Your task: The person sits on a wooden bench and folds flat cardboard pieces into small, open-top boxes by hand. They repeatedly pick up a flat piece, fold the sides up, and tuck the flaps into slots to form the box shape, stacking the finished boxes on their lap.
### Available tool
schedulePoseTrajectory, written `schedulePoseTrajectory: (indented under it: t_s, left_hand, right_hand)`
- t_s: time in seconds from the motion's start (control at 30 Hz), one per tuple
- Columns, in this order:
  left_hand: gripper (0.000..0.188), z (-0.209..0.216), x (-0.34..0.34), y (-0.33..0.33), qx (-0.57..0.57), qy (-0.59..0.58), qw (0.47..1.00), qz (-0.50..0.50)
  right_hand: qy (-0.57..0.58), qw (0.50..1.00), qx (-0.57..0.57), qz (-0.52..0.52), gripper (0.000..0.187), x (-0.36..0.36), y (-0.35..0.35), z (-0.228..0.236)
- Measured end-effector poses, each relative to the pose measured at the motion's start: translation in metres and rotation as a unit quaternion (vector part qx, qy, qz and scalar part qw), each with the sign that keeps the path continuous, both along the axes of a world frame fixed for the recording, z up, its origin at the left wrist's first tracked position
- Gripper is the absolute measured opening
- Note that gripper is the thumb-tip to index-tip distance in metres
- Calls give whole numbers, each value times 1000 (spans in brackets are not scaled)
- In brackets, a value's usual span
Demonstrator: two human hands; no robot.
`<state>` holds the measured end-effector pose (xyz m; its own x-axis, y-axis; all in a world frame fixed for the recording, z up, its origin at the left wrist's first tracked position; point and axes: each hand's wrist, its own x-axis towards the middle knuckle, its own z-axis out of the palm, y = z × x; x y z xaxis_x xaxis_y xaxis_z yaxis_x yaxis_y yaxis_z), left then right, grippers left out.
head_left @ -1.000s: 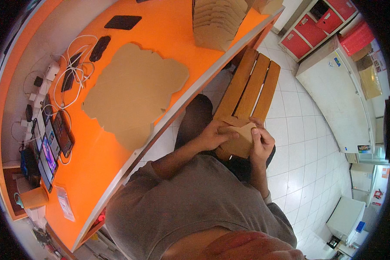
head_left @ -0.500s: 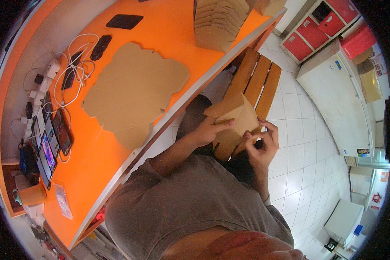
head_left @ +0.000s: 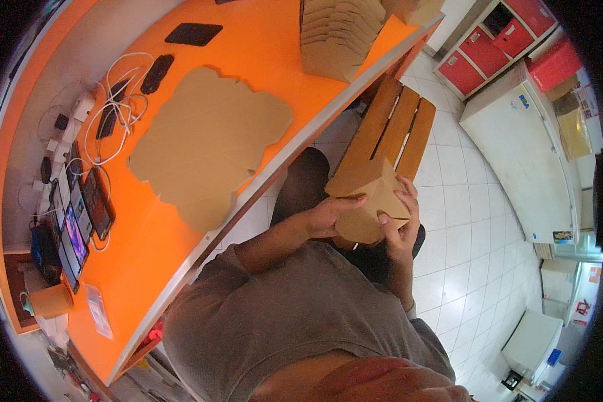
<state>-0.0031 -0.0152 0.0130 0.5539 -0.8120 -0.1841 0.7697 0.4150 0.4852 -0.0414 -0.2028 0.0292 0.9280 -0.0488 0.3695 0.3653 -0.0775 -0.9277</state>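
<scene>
Cardboard piece (head_left: 374, 201): brown, bent into an angled, part-boxed form, held up in front of the torso, over the near end of the slatted wooden seat (head_left: 417, 137) (whether it rests on the slats or the lap, I cannot tell).
Left hand (head_left: 328, 218): gripping the cardboard piece at its left side, thumb laid along the near panel; the fingers underneath are mostly hidden.
Right hand (head_left: 402, 231): gripping the right end, thumb pressed on the near face, fingers curled round the far corner.
Folds made: one panel stands up at a crease along the far side, and the right end looks turned in, so this piece seems roughly midway through its shaping.
Folds left: a rounded flap at the near edge sticks out loose, and the sides do not look fully closed up; any locking of tabs is too small to judge.
Flat cardboard (head_left: 211, 144): lying unfolded on the orange desk (head_left: 141, 268), untouched by either hand (one blank or several together, hard to say), so more work of this kind seems to remain.
Nested stack (head_left: 335, 40): brown shaped cardboard at the desk's far end, edges layered one inside another, apparently the pieces already done.
Desk's left side: phones (head_left: 77, 231) and a tangled white cable (head_left: 117, 100), well apart from both hands.
</scene>
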Motion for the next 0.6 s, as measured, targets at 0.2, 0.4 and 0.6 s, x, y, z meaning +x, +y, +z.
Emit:
schedulePoseTrajectory:
  t_s: [0.2, 0.4, 0.6]
  left_hand:
    - [52, -6, 12, 6, -47, -8, 999, -22]
    - [56, -22, 28, 1, 111, -167, 978, -60]
    - [57, 3, 38, 3, 221, -604, 751, -150]
  right_hand:
    - [-27, 995, -97, -18, 58, 4, 1, 8]
    - [7, 997, -75, -2, 77, 4, -15, 13]
    - [271, 942, -53, 190, 92, -10, -50, 21]
